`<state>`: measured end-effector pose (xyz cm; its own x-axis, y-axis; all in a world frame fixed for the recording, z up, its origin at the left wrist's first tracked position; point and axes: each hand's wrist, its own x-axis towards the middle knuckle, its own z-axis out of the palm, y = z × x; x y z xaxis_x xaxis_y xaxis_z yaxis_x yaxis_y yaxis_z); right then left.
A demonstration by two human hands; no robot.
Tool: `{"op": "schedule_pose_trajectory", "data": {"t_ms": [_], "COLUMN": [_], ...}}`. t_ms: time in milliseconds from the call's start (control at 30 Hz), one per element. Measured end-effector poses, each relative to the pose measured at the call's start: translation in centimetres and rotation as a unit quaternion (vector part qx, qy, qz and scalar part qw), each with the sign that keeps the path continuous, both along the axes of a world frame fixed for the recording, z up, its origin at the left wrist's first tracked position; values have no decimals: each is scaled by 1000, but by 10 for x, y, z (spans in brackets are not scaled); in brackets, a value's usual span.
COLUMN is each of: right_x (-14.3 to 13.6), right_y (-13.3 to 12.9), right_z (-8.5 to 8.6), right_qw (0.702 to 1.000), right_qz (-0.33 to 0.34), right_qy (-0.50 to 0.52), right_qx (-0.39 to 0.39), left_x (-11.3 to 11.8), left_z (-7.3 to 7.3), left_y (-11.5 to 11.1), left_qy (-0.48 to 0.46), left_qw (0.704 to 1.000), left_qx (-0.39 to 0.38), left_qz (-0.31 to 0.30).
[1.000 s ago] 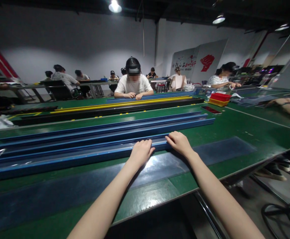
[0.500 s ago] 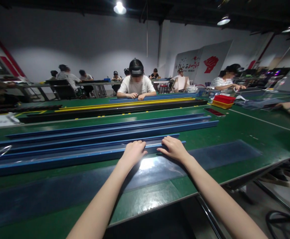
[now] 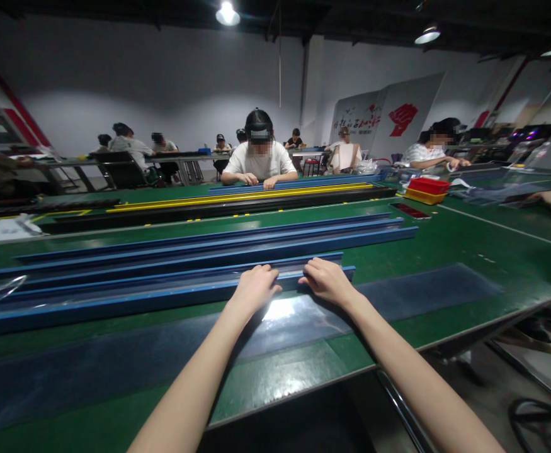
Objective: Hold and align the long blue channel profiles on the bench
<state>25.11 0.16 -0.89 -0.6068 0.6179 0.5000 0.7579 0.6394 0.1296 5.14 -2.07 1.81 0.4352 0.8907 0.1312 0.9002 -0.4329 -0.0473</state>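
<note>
A long blue channel-shaped strip [image 3: 114,306] lies across the green table in front of me, with clear film showing inside its trough. Near its right end, my left hand [image 3: 257,286] is closed over the channel, fingers bent over the far side and thumb at the near wall. My right hand [image 3: 326,281] grips the same channel a little further right, close to its end, with its fingers curled. Both fingertips are partly hidden. Under my wrists a flat, clear plastic strip [image 3: 426,294] stretches along the near part of the table.
Beyond lie more blue channels [image 3: 275,244], then black and yellow strips [image 3: 256,200]. A phone [image 3: 410,211] and red and yellow trays [image 3: 426,190] sit to the right. A co-worker [image 3: 259,157] works opposite. The table's near edge [image 3: 303,391] runs below my arms.
My right hand has slid slightly left along the channel, closer to my left hand. My left hand stays in nearly the same place. The view has shifted slightly.
</note>
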Motion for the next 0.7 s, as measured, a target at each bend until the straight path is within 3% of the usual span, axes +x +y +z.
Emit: {"op": "schedule_pose_trajectory", "data": {"t_ms": [300,700], "right_x": [1,28], "right_y": [0,0], "right_z": [5,5], "right_qw": [1000,998], "right_qz": [-11,-66], "right_qy": [-12,8], "right_qx": [-17,-22], "left_x": [-2,-2], "left_z": [0,-2], "left_y": [0,3], "left_qy": [-5,-26], "left_qw": [1000,999], "left_qx": [-1,13], "left_qz": [0,-43]}}
